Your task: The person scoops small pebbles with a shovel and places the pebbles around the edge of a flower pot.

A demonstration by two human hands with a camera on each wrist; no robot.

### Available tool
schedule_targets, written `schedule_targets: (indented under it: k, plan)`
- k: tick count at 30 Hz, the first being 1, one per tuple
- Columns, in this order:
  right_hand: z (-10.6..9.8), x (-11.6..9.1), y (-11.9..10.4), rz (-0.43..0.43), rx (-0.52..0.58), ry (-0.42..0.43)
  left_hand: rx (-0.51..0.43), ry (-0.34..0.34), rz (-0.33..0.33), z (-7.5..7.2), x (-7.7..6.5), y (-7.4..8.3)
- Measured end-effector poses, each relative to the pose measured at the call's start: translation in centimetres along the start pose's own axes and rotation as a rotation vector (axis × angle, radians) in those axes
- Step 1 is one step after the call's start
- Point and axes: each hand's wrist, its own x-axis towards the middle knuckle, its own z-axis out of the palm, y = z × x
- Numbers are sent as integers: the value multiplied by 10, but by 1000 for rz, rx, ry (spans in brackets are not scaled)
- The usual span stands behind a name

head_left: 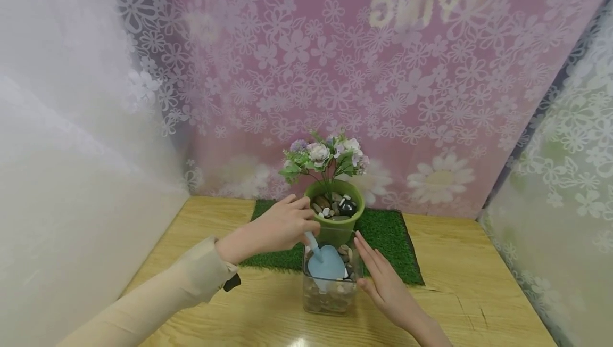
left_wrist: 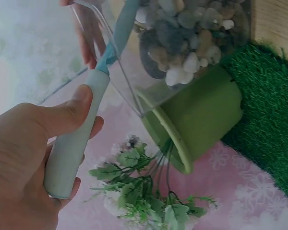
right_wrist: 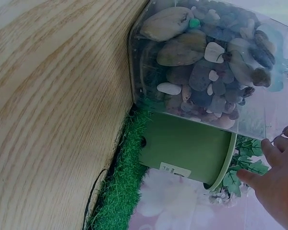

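Note:
My left hand grips the pale handle of a small blue shovel. The shovel's blade is inside a clear plastic box of pebbles, tilted over the stones. In the left wrist view, thumb and fingers wrap the handle. My right hand rests with straight fingers along the box's right side. Right behind the box stands a green flowerpot with artificial flowers and some stones in it.
The flowerpot stands on a green artificial-grass mat, which lies on a wooden table. A pink flowered curtain hangs behind. Pale sheets border the table on the left and right.

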Motion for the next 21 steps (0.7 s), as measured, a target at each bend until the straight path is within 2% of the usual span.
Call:
schedule_targets:
  k: [5,10,13,18,21]
  plan:
    - [0,-1,1,-2,-14,0,-67,35,-37,8,-2,-5]
    - [0,-1,2,-5,-5,-3,-72,70,-50,16,0,1]
    - [1,0,2,-1,7,-2,-89,46,-78,16,2,5]
    - [1,0,2,4,9,-8,-161,-45,-182,12,1,13]
    - [0,-1,2,7,2,-4,-168,-46,-211,10,0,18]
